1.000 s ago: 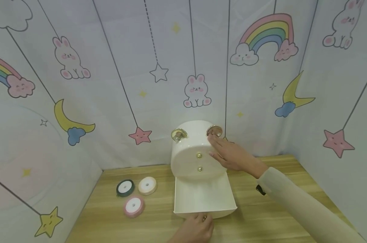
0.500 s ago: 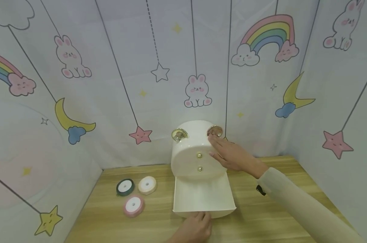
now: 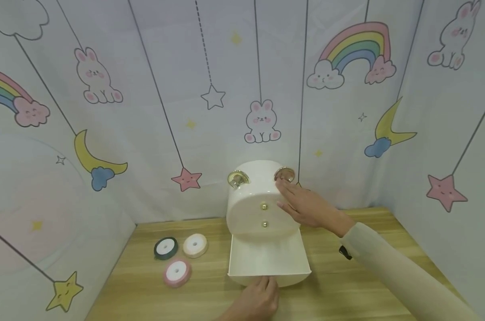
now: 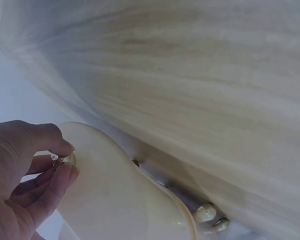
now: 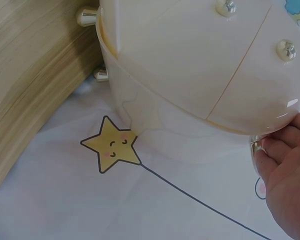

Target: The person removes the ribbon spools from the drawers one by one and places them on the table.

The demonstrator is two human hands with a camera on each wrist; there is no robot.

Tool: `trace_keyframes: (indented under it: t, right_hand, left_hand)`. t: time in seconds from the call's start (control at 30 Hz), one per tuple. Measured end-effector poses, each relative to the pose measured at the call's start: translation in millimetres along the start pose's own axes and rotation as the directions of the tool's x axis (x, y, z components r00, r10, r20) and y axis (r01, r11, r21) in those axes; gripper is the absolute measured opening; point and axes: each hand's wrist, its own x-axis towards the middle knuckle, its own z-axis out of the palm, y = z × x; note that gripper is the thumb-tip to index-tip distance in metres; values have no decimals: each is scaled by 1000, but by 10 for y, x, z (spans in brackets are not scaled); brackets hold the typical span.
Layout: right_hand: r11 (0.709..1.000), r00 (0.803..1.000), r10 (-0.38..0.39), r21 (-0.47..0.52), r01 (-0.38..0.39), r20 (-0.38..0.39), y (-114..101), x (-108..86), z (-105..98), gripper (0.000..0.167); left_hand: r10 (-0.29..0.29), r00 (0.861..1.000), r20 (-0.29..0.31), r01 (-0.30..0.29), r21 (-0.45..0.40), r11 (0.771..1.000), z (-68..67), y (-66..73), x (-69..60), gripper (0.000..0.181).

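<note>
A cream-white rounded drawer box (image 3: 248, 214) stands against the backdrop, with gold ear-like ornaments (image 3: 238, 178) on top. Its bottom drawer (image 3: 266, 261) is pulled out toward me, and no contents show inside. My left hand (image 3: 256, 298) is at the drawer's front; in the left wrist view its thumb and fingers pinch the shiny round knob (image 4: 70, 160). My right hand (image 3: 306, 206) rests on the upper right of the box beside the right ear, fingers fairly straight. Two upper drawers with gold knobs (image 5: 286, 50) are closed.
Three ribbon rolls lie on the wood-grain table (image 3: 347, 276) left of the box: dark green (image 3: 166, 248), cream (image 3: 195, 245) and pink (image 3: 177, 273). A printed cloth backdrop (image 3: 226, 147) encloses the back and both sides. Short gold feet (image 5: 87, 16) hold up the box.
The bottom drawer has slid slightly inward toward the box, with my left hand moving along on its knob. My right hand stays in place on the box.
</note>
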Motion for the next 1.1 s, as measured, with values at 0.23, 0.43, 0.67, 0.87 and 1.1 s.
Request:
trace_keyframes:
  t: [0.23, 0.43, 0.67, 0.87, 1.1]
  right_hand:
    - [1000, 1000, -1, -4, 1, -4, -2, 1, -1, 68]
    - [1000, 1000, -2, -9, 1, -16, -13, -15, -10, 67]
    - [1000, 1000, 1, -4, -1, -16, -19, -24, -10, 67]
    - [1000, 1000, -1, 2, 1, -18, -5, -26, 4, 67]
    - [1000, 1000, -3, -2, 3, -23, -8, -14, 0, 66]
  left_hand:
    - [-19, 997, 72, 18, 18, 1000, -13, -68, 30, 59]
    - [-53, 992, 113, 50, 27, 998, 46, -124, 39, 68]
    - [-91, 991, 99, 88, 40, 995, 178, -153, 65, 68]
    - [-118, 988, 99, 115, 33, 993, 254, -193, 134, 56]
    - [-138, 984, 114, 138, 6, 990, 345, -242, 209, 35]
